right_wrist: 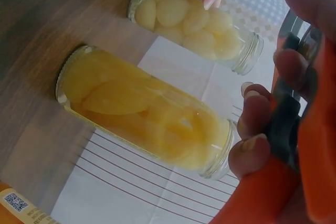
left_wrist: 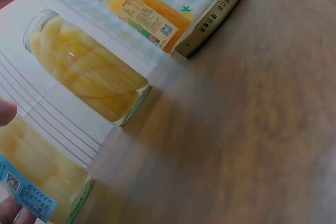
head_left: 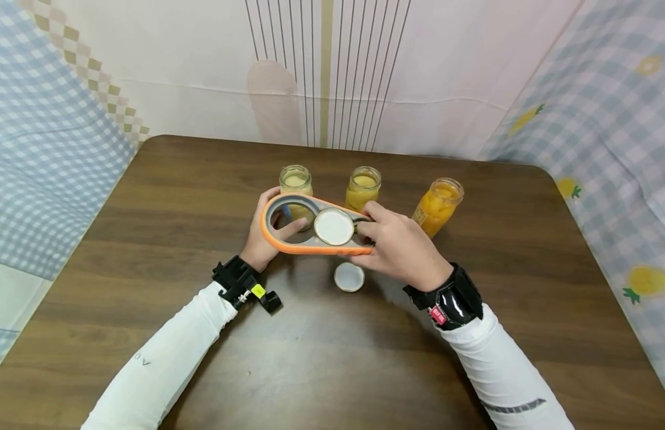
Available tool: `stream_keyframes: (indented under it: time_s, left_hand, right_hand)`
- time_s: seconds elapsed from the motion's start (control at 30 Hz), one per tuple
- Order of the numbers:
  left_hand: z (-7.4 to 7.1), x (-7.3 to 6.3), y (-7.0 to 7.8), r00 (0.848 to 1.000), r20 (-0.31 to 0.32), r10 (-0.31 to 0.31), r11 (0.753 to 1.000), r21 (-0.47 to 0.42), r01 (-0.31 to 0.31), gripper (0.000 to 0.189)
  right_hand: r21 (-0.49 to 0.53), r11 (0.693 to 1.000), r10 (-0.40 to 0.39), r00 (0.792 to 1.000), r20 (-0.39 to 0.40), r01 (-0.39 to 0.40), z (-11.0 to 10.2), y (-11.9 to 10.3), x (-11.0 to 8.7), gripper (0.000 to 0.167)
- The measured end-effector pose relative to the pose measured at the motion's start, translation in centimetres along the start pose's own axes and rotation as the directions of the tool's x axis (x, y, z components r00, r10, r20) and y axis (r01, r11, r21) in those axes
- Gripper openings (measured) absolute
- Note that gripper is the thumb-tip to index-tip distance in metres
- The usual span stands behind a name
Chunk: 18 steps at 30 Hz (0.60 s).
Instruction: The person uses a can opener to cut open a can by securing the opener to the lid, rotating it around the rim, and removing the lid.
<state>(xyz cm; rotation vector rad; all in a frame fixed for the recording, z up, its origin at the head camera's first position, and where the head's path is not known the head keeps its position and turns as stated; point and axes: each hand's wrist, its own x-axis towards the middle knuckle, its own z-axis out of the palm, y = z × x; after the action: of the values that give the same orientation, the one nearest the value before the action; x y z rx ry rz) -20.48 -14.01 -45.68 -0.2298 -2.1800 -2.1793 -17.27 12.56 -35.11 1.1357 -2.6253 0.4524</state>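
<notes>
My left hand (head_left: 259,236) grips a glass jar (right_wrist: 184,19) of pale round fruit, thumb on the near side. Its mouth is uncovered, and a blue label (left_wrist: 26,192) shows in the left wrist view. In my right hand (head_left: 402,248) is an orange and grey jar opener (head_left: 289,248) with several round holes, held above the table in front of the jars. A white lid (head_left: 334,227) sits in its middle hole, and fingers (right_wrist: 252,156) curl into the hole at the right end. Another lid (head_left: 349,277) lies on the table below.
An uncovered jar (head_left: 363,186) of yellow fruit slices stands in the middle. To the right is an uncovered jar (head_left: 439,206) of orange fruit. The left wrist view shows a lid (left_wrist: 210,19) and part of a second. Behind the brown table (head_left: 176,179) hangs patterned cloth.
</notes>
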Motion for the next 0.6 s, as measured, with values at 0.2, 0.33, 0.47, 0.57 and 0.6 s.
stream_keyframes:
  time_s: [0.2,0.33,0.47,0.57,0.6]
  left_hand:
    - [-0.1,-0.2,0.1,0.992,-0.121,0.031,0.999,0.034,-0.027,0.067]
    - [-0.3,-0.3,0.2,0.985,-0.171,0.022,1.0,0.005,-0.022,0.059]
    - [-0.7,-0.7,0.2,0.983,-0.184,0.009,0.999,-0.044,-0.017,0.052]
    - [-1.1,-1.1,0.2,0.982,-0.187,0.018,0.998,-0.06,-0.03,0.051]
    - [-1.2,-1.3,0.2,0.982,-0.19,0.023,0.998,-0.06,-0.035,0.05]
  right_hand:
    - [-0.016,1.0,-0.02,1.0,-0.017,0.02,0.0,0.0,-0.1,0.039]
    - [-0.018,1.0,-0.008,1.0,-0.01,0.007,-0.1,-0.1,-0.1,0.037]
    - [-0.002,1.0,-0.008,1.0,0.005,0.008,-0.1,-0.2,-0.1,0.026]
    - [0.018,1.0,-0.015,1.0,0.025,0.014,0.0,-0.2,-0.2,0.018]
    - [0.023,1.0,-0.02,0.999,0.033,0.019,0.0,-0.3,-0.2,0.016]
